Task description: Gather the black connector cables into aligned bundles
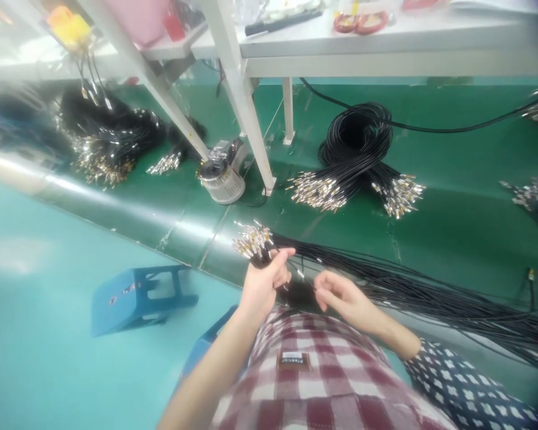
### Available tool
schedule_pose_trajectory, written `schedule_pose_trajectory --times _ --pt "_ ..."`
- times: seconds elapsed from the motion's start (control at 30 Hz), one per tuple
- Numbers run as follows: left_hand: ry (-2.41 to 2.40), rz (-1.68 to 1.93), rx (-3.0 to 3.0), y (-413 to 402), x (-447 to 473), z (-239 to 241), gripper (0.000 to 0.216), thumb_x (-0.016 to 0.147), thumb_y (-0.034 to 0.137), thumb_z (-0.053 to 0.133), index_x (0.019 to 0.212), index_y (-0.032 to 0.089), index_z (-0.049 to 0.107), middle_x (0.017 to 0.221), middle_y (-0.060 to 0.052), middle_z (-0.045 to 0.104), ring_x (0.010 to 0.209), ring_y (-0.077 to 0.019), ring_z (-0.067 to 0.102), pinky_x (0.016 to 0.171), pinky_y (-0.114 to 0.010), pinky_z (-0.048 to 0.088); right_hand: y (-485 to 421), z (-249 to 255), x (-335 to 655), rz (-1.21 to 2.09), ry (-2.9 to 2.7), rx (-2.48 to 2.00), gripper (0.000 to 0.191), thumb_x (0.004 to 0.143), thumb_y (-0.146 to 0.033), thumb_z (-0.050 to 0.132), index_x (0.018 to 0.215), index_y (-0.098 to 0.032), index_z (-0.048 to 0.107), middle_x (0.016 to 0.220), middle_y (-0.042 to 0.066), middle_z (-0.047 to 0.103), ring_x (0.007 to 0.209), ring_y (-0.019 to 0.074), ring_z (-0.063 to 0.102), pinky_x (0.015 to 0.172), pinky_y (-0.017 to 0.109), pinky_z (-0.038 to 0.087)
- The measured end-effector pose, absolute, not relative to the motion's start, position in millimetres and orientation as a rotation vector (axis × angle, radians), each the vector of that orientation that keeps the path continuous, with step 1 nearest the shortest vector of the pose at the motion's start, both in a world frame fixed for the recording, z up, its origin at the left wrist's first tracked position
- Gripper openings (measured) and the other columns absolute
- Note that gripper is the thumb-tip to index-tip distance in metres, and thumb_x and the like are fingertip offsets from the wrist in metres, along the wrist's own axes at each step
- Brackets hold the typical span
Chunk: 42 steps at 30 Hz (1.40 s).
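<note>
My left hand point(268, 280) is wrapped round a bundle of black cables point(260, 258), whose silvery metal connector ends fan out above the fist. Its index finger points to the right. Just right of it, over my lap, my right hand point(341, 297) has curled fingers, with thumb and fingertips close together near a dark strand. Whatever it pinches is too small to make out. Between the hands shows a loose cable end point(300, 273) with a bright tip. A long spread of black cables point(412, 286) runs along the green surface to the right, partly behind the right hand.
Ahead lies a coiled cable bundle point(358, 140) on the green surface point(452, 173). A small round grey machine point(222, 179) stands by the white table leg point(251, 119). More cable bundles point(112, 137) lie at left. Red-handled scissors point(361, 22) rest on the shelf; a blue stool point(138, 298) is below left.
</note>
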<state>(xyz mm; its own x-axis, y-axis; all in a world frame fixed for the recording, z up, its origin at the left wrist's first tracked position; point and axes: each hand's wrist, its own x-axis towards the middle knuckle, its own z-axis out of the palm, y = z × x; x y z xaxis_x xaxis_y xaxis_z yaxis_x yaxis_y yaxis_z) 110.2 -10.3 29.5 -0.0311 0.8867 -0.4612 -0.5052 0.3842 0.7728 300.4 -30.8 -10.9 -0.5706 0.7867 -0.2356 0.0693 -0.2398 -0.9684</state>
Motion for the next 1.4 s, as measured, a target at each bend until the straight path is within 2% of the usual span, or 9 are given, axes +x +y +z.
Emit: schedule_pose_trajectory --times 0.23,0.37,0.5,0.67,0.87,0.97,1.1,1.27,1.4 --pt "1.095 1.173 0.403 -16.2 102.3 21.7 0.026 0.072 0.030 0.077 0.078 0.006 0.070 0.043 0.009 0.027 0.042 -0.0029 0.025 0.046 -0.022 0.022 -10.1 3.2 260.5 1.127 -2.006 -1.275 0.018 0.091 -0.035 0.054 0.092 -0.020 0.063 0.088 0.003 0.064 0.069 0.0136 0.055 0.065 0.026 0.042" --pt "1.102 1.263 0.273 -27.4 84.4 6.9 0.025 0.076 0.033 0.074 0.079 0.008 0.069 0.043 0.010 0.026 0.041 -0.0027 0.025 0.047 -0.021 0.025 -9.6 -18.2 274.2 0.849 -2.430 -1.162 0.026 0.096 -0.033 0.046 0.085 -0.019 0.065 0.080 0.004 0.065 0.074 0.0156 0.058 0.066 0.027 0.040" --pt "1.139 1.322 0.087 -41.3 68.6 -14.7 0.025 0.077 0.034 0.073 0.079 0.009 0.068 0.044 0.010 0.029 0.040 -0.0026 0.027 0.048 -0.020 0.030 10.4 -44.4 307.5 1.048 -2.582 -1.235 0.032 0.096 -0.039 0.048 0.076 -0.021 0.066 0.082 0.001 0.066 0.073 0.0131 0.060 0.066 0.024 0.041" --pt "1.161 1.318 0.097 -42.2 67.2 -15.4 0.024 0.074 0.034 0.074 0.075 0.011 0.067 0.073 0.000 0.058 0.048 -0.0035 0.040 0.057 -0.025 0.043 65.6 -72.4 266.2 0.946 -2.389 -1.710 0.017 0.088 -0.037 0.060 0.088 -0.022 0.067 0.097 0.004 0.068 0.083 0.0181 0.063 0.069 0.027 0.043" --pt "1.154 1.283 0.226 -41.0 68.9 -6.0 0.028 0.080 0.037 0.068 0.069 0.012 0.063 0.083 -0.008 0.065 0.081 -0.0182 0.061 0.078 -0.033 0.048 90.0 -76.9 250.6 1.028 -2.268 -1.702 0.008 0.087 -0.023 0.057 0.082 -0.019 0.062 0.091 0.006 0.069 0.084 0.0196 0.064 0.073 0.029 0.045" --pt "1.091 1.269 0.227 -37.1 72.7 -3.6 0.028 0.084 0.038 0.063 0.069 0.015 0.058 0.057 0.000 0.054 0.062 -0.0147 0.057 0.076 -0.035 0.048 74.3 -56.7 275.8 1.178 -2.127 -1.646 0.012 0.092 -0.029 0.049 0.090 -0.020 0.056 0.080 0.002 0.070 0.074 0.0150 0.065 0.070 0.025 0.047" --pt "1.077 1.302 0.246 -22.5 83.0 4.6 0.019 0.081 0.027 0.068 0.072 0.016 0.056 0.046 0.009 0.031 0.042 -0.0047 0.030 0.056 -0.024 0.038 32.7 -31.5 297.8 1.683 -1.699 -1.319 0.019 0.091 -0.037 0.051 0.085 -0.019 0.050 0.068 0.000 0.065 0.063 0.0126 0.060 0.062 0.024 0.045" --pt "1.103 1.278 0.376 -5.9 96.4 17.1 0.026 0.076 0.022 0.072 0.099 0.015 0.065 0.046 0.011 0.027 0.043 -0.0045 0.028 0.052 -0.023 0.031 -8.0 -22.1 303.2 1.888 -1.453 -1.161 0.029 0.089 -0.047 0.055 0.085 -0.019 0.049 0.065 -0.001 0.060 0.061 0.0119 0.053 0.060 0.026 0.042" --pt "1.169 1.215 0.426 -6.0 110.5 20.9 0.024 0.069 0.025 0.078 0.086 0.011 0.068 0.044 0.011 0.029 0.041 -0.0034 0.026 0.047 -0.023 0.025 -15.8 -19.6 302.2 1.880 -1.419 -1.135 0.032 0.088 -0.050 0.056 0.084 -0.019 0.049 0.065 -0.001 0.059 0.062 0.0122 0.053 0.062 0.027 0.042"
